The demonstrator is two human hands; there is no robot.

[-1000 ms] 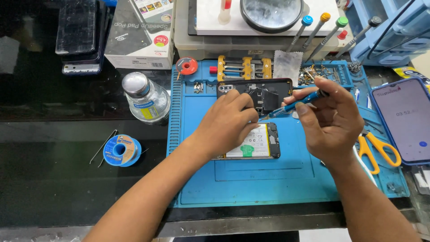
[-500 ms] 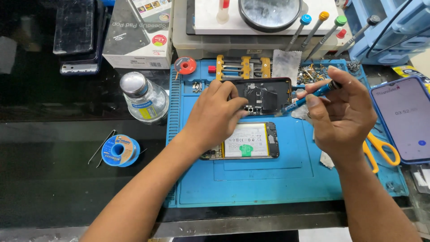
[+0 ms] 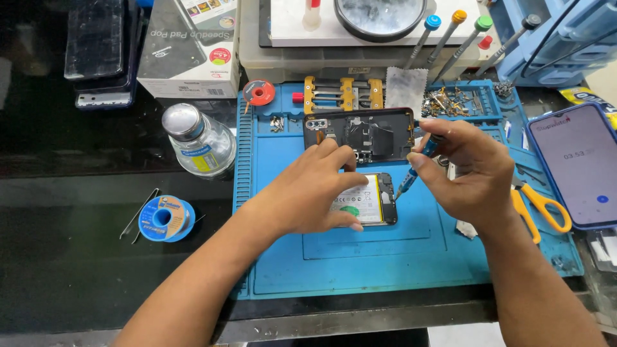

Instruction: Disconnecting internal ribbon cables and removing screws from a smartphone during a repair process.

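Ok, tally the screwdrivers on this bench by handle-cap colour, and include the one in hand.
Blue-capped upright screwdriver: 1
Orange-capped upright screwdriver: 1
Green-capped upright screwdriver: 1
Black-capped upright screwdriver: 1
Blue-handled screwdriver in right hand: 1
Total: 5

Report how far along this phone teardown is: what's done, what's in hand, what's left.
Done: the back cover is off, and the opened phone lies on the blue repair mat with its battery showing; a separate dark frame piece rests above it.
In hand: the left hand steadies the phone, while the right hand holds a blue screwdriver with its tip at the phone's right edge.
Left: the battery and boards remain seated.
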